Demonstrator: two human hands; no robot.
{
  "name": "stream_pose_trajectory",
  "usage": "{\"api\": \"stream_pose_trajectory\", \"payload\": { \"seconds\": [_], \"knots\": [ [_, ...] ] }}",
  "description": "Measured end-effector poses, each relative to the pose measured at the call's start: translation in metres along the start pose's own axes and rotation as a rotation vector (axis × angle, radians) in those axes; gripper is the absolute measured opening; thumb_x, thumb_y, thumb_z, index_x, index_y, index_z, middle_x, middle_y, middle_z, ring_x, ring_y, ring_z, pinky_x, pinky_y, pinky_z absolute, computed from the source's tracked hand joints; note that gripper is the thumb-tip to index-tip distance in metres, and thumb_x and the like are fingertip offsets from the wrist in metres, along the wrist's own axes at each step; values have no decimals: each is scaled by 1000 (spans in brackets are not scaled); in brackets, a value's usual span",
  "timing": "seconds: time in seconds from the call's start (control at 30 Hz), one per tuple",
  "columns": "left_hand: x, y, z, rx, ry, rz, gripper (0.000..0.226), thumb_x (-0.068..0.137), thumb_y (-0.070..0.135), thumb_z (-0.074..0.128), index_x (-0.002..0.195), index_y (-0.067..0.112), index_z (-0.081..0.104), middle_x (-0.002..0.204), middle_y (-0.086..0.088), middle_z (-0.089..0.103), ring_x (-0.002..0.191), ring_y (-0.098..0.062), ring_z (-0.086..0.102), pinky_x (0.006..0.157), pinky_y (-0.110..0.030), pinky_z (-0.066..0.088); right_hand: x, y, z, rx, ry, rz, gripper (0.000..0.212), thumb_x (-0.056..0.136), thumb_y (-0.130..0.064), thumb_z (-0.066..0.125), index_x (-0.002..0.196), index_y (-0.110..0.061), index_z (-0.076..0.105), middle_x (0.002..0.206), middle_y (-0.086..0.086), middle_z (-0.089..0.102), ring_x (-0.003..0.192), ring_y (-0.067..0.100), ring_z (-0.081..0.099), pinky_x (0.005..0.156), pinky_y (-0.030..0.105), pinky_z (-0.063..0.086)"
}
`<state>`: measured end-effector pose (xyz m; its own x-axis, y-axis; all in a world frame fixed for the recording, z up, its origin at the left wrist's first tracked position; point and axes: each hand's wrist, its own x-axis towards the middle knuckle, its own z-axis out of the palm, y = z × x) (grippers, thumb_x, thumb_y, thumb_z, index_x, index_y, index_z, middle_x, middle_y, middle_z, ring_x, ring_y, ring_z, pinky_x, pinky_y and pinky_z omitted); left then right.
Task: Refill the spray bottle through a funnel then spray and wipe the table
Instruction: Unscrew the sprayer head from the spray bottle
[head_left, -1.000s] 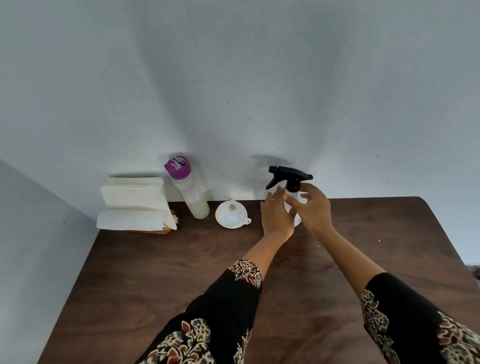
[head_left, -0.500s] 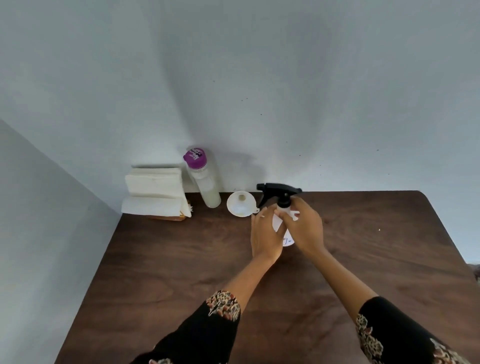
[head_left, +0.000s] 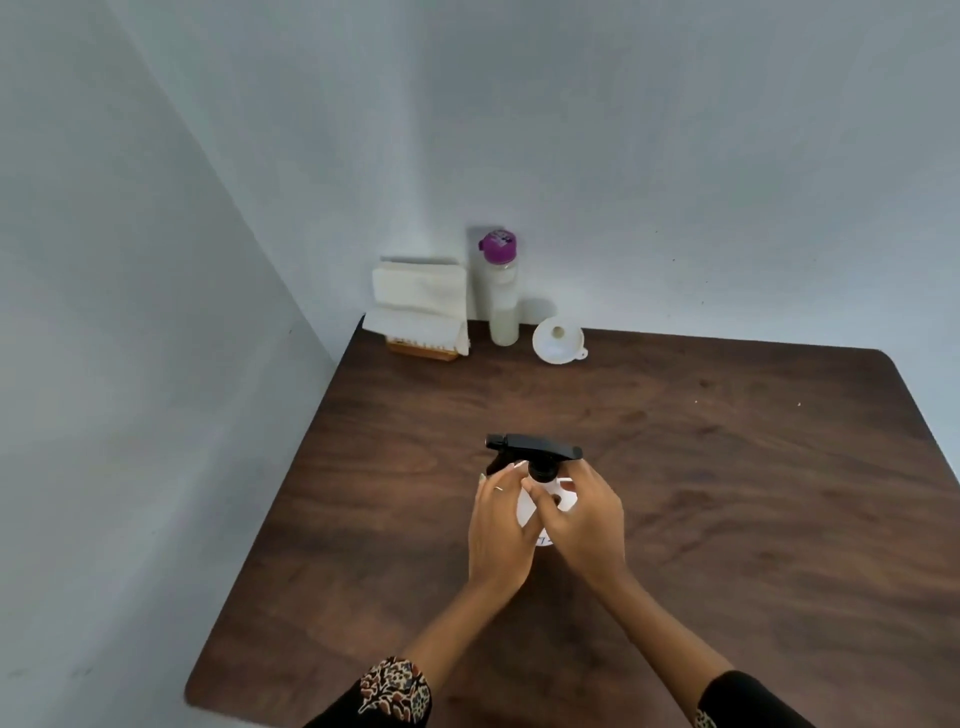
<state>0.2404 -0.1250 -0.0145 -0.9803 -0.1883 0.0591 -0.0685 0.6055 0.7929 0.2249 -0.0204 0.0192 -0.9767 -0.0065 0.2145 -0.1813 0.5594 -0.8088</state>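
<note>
Pale blue-grey walls meet in a corner behind a dark brown wooden table (head_left: 727, 519), and the supplies stand in a row along its far edge, against the wall, which leaves the middle of the top free for work.

At that middle stands the small white plastic spray bottle with a black trigger head (head_left: 535, 457), upright, close in front of the person. Both hands hold it. The left hand (head_left: 501, 535) wraps the bottle's left side, fingers curled round the white body, seemingly to keep it from turning. The right hand (head_left: 587, 525) lies over the right side with thumb and forefinger up near the black collar under the trigger head. That grip suits unscrewing the head, which would be the first step, since the bottle must be opened before anything can go in. The head is still seated on the neck.

Well apart at the back, the white plastic funnel (head_left: 558, 340) rests with its wide mouth tipped toward the camera, untouched. Just to its left stands the tall clear refill bottle with a purple cap (head_left: 501, 291), capped, with pale liquid in its lower part. Beside that, a stack of folded white paper towels (head_left: 418, 301) sits on a small wooden holder (head_left: 423, 348), presumably kept for the wiping.
</note>
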Motion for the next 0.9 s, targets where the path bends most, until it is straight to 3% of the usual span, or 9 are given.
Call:
{"api": "stream_pose_trajectory", "payload": {
  "seconds": [0.13,0.3,0.47,0.63,0.7,0.77,0.9],
  "knots": [
    [-31,-9,-15,3,-31,-38,35,86,49,56,117,34,55,123,20,52,119,4,46,91,-25,47,-32,-7,6,-2,3,1,24,79,-36,69,98,-21,65,88,-18,64,80,0,58,70,7,40],
    [-57,-14,-24,-21,-81,-78,26,86,48,57,108,36,57,111,28,50,110,8,48,83,-23,48,-61,-12,9,-26,-4,14,22,78,-24,76,97,-21,66,87,-24,59,78,-5,56,68,0,38],
    [-60,-13,-25,-11,-87,-76,42,89,41,57,129,26,50,129,22,42,113,10,39,88,-13,37,-64,-17,8,16,-33,82,23,81,-28,71,102,-23,63,88,-28,56,80,-8,56,73,8,40],
    [-61,-11,-28,-18,-74,-62,45,89,33,60,131,21,50,134,11,47,117,5,41,91,-14,35,-60,-24,7,175,-38,171,40,72,-36,77,105,-25,57,102,-21,57,99,1,56,82,16,43],
    [-61,-10,-29,-6,-85,-39,50,86,41,52,131,20,49,132,14,45,121,2,42,92,-15,36,-59,-30,9,259,18,229,49,65,-40,80,105,-21,57,103,-17,55,99,5,55,82,18,43],
    [-61,-10,-28,27,-89,-15,64,78,56,35,131,22,48,132,14,47,123,-4,45,90,-19,41,-57,-38,11,297,79,274,44,67,-33,81,100,-20,56,99,-12,55,95,7,56,81,23,45],
    [-59,-12,-27,63,-82,-10,66,78,60,29,131,24,48,132,8,50,119,-5,48,87,-21,44,-54,-45,11,263,163,300,37,70,-23,82,95,-21,55,91,-12,57,87,2,55,81,27,47]
  ]
}}
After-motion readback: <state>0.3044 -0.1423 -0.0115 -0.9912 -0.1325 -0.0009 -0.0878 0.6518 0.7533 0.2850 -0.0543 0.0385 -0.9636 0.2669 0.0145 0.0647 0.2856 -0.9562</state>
